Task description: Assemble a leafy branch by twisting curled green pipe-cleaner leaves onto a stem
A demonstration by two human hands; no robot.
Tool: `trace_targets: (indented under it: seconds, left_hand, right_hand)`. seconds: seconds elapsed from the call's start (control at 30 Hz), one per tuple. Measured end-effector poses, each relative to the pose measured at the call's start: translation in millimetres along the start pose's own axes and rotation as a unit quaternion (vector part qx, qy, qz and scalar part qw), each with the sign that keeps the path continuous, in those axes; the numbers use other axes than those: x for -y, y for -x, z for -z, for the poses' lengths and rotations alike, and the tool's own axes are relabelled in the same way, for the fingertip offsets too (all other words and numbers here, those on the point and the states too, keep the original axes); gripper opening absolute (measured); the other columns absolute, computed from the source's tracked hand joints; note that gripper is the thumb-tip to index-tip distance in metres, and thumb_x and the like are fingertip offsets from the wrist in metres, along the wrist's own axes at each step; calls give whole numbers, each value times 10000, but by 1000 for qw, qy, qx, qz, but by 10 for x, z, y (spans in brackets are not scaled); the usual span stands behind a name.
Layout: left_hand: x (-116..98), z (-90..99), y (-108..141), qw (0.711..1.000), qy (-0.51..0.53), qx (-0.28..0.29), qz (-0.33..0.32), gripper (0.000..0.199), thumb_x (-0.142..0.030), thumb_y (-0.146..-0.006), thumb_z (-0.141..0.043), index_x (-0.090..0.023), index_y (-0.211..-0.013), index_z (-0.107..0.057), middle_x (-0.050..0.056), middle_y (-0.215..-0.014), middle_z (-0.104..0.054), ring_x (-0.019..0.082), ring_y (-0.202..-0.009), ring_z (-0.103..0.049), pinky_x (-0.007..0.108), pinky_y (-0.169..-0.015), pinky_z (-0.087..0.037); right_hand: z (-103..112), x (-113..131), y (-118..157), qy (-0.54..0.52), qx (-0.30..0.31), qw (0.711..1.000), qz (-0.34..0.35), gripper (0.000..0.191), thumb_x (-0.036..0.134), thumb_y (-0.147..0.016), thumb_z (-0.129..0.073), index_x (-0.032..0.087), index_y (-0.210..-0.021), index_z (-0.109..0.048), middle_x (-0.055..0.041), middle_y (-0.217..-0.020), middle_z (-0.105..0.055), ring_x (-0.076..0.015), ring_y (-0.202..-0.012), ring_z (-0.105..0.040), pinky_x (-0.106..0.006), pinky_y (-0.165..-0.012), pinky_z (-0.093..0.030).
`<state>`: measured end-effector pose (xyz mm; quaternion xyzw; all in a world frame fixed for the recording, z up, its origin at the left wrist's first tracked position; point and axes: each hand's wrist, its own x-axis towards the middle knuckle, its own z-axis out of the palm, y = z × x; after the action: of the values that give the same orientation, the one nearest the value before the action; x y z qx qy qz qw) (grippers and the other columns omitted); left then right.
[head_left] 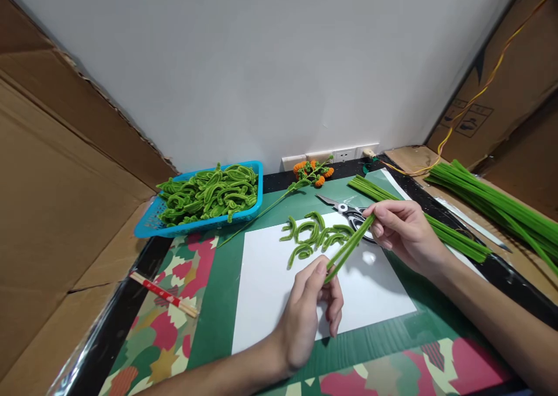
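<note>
A green pipe cleaner (349, 249), doubled into two side-by-side strands, stretches between my hands above a white sheet of paper (270, 303). My left hand (309, 303) pinches its lower end between thumb and index finger, the other fingers loosely curled. At the upper end, my right hand (403, 230) pinches the strands with its fingertips. Several short curled pipe-cleaner pieces (305, 233) lie on the paper just beyond. Scissors (344, 208) with black and white handles rest partly behind my right hand.
A blue basket (260, 189) heaped with curled green pieces stands at the back left. Near it lies an orange-flowered stem (300, 184). Bundled green pipe cleaners (457, 236) and a larger bunch (501, 201) lie on the right. Wrapped chopsticks (163, 294) are at left; cardboard flanks both sides.
</note>
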<state>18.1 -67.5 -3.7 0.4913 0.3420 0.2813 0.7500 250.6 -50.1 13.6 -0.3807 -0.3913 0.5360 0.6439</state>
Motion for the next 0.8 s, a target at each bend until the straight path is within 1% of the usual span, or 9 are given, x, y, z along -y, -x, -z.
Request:
trace_targets:
  seconds: [0.13, 0.27, 0.37, 0.47, 0.63, 0.8]
  left_hand:
    - [18, 3, -22, 1000, 28, -7, -8, 550, -626, -1109, -377, -209, -765, -476, -54, -552, -477, 94, -384, -478, 223, -425, -347]
    - [-13, -4, -39, 999, 36, -11, -3, 569, -668, -1079, -378, -222, -730, -433, -59, -525, -440, 93, -369, -457, 226, -424, -338]
    - [-32, -9, -33, 999, 38, -18, -2, 537, -639, -1084, -379, -225, -743, -415, -67, -531, -427, 86, -374, -442, 217, -429, -330]
    - [-19, -4, -26, 999, 49, -17, -17, 465, -583, -1092, -393, -226, -795, -419, -80, -566, -435, 78, -375, -432, 199, -422, -318]
    - [6, 16, -29, 998, 57, 3, -34, 403, -496, -1106, -359, -227, -809, -407, -83, -580, -438, 76, -378, -449, 182, -417, -324]
    - [-1, 20, -34, 997, 61, 20, -30, 381, -477, -1102, -365, -228, -817, -411, -80, -582, -448, 78, -381, -445, 177, -414, -337]
  right_hand:
    - [-9, 8, 8, 4, 0, 1000, -2, 286, 453, -801, -949, 182, -862, -883, -18, -551, -633, -84, -450, -451, -209, -392, -306]
    - [-19, 12, 13, 8, 5, 1000, -7, 302, 469, -791, -952, 184, -857, -878, -17, -550, -631, -86, -447, -448, -215, -389, -307]
    - [-32, 15, 17, 16, -2, 1000, -5, 316, 480, -786, -952, 182, -850, -870, -14, -554, -622, -90, -461, -445, -217, -385, -303]
    - [-46, 20, 21, 29, -14, 999, -5, 349, 507, -774, -952, 178, -845, -862, -12, -547, -605, -99, -474, -447, -221, -379, -303]
    - [-53, 13, 27, 43, -21, 999, 3, 362, 518, -777, -945, 172, -841, -861, -11, -542, -599, -98, -470, -437, -226, -380, -301]
    - [-59, 4, 24, 43, -33, 998, 10, 354, 507, -779, -949, 170, -848, -868, -10, -535, -594, -89, -464, -422, -225, -390, -273]
